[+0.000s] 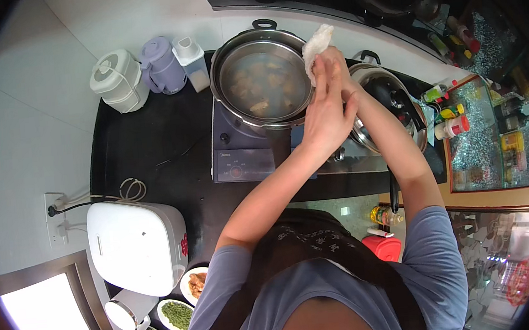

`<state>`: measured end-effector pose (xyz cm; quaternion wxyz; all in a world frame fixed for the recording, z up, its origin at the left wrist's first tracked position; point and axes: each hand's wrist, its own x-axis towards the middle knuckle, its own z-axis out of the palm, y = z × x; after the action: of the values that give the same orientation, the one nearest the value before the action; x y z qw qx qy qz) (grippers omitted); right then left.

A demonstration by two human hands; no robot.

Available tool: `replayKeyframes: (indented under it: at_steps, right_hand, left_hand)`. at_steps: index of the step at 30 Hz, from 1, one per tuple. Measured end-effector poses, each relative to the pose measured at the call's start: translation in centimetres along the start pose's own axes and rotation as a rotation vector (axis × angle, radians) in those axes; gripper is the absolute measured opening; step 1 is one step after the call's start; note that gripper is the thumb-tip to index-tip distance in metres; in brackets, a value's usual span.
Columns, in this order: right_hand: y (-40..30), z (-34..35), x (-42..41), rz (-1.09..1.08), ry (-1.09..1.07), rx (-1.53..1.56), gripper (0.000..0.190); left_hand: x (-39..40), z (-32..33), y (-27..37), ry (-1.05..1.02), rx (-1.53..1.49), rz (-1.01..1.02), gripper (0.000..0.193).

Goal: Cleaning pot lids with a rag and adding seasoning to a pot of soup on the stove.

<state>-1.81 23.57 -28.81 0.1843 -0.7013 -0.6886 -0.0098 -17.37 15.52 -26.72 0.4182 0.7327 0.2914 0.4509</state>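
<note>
My left hand (330, 102) reaches over the right rim of a steel pot (241, 115), its fingers lying against a white cloth or paper towel (317, 42). Behind it, my right hand (338, 62) is partly hidden and grips the same white piece. Cloudy liquid with chunks of food (260, 85) fills much of the pot. The pot stands on an induction cooker (240, 162), its dark long handle pointing toward me. Right of my hands, a pan with a glass lid (383, 88) sits partly under my right forearm.
A white rice cooker (118, 81), a lilac kettle (164, 65) and a lidded container (192, 65) stand back left. A large white appliance (135, 247) is at the left, near plates of food (177, 316). Bottles and jars (452, 127) stand at the right.
</note>
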Motion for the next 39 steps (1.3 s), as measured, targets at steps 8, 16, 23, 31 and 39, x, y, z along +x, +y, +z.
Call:
replayKeyframes:
  at_steps: [8,16,23,31,39]
  right_hand:
    - [-2.1,0.0,2.1,0.183,-0.173,-0.104,0.019]
    - [-2.0,-0.1,3.6,0.295,-0.33,-0.15,0.023]
    - [-2.1,0.4,4.3,0.312,-0.364,-0.302,0.024]
    - [-1.0,1.1,4.4,0.312,-0.32,-0.272,0.026]
    - [-1.5,1.4,4.4,0.327,-0.317,-0.291,0.024]
  left_hand:
    - [1.0,-0.9,0.0,-0.039,-0.009,-0.088,0.067]
    - [0.2,-2.5,0.2,-0.046,0.058,-0.214,0.065]
    - [-8.9,-6.9,-1.5,0.278,-0.03,0.135,0.021]
    - [-11.2,-7.1,-4.7,-0.004,-1.36,-1.077,0.03]
    - [-10.1,-6.0,-7.7,-0.209,-1.663,-0.924,0.018]
